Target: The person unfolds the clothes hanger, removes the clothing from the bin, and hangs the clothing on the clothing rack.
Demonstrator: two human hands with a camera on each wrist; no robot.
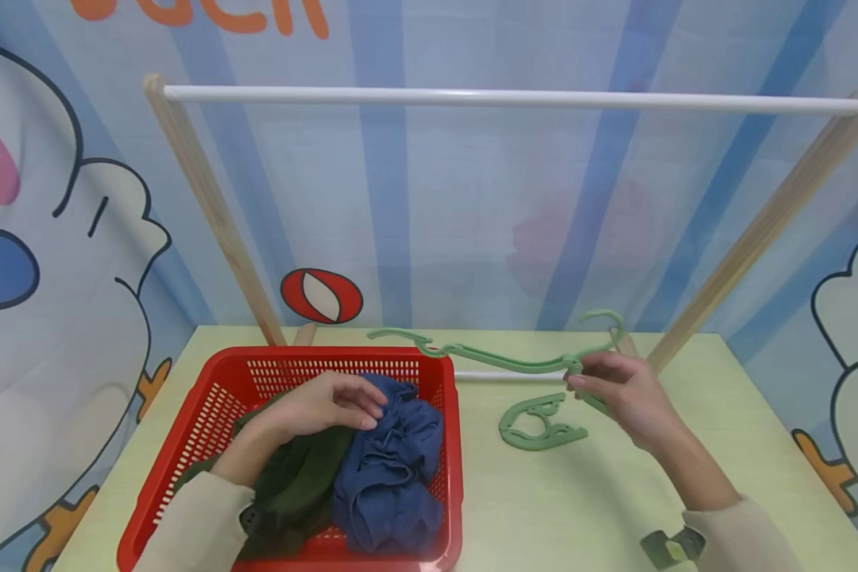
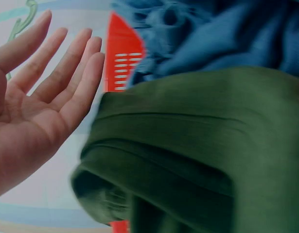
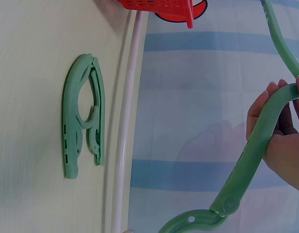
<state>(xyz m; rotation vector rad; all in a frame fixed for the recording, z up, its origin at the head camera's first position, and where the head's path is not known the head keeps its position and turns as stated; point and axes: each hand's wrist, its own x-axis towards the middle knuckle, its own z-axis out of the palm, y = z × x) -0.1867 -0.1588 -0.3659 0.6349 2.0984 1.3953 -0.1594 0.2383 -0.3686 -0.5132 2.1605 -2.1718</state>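
My right hand (image 1: 625, 393) (image 3: 288, 150) pinches a green folding clothes hanger (image 1: 504, 361) (image 3: 244, 167) near its middle, with its arms spread apart and held above the table. The hook curves up just beyond the fingers. My left hand (image 1: 322, 409) (image 2: 47, 107) holds nothing; its fingers are loosely extended over a red plastic basket (image 1: 456, 469) (image 2: 124, 53). In the basket lie a dark green garment (image 1: 293, 477) (image 2: 188, 111) and a crumpled blue garment (image 1: 389, 469) (image 2: 227, 39). A second green hanger (image 1: 532, 442) (image 3: 70, 121), folded up, lies flat on the table below my right hand.
A rack with a white top rail (image 1: 500, 98) and slanted wooden posts (image 1: 218, 206) stands behind the basket. Its lower white bar (image 1: 508, 376) (image 3: 124, 121) runs along the back of the pale table (image 1: 529, 516). A printed curtain (image 1: 465, 206) hangs behind.
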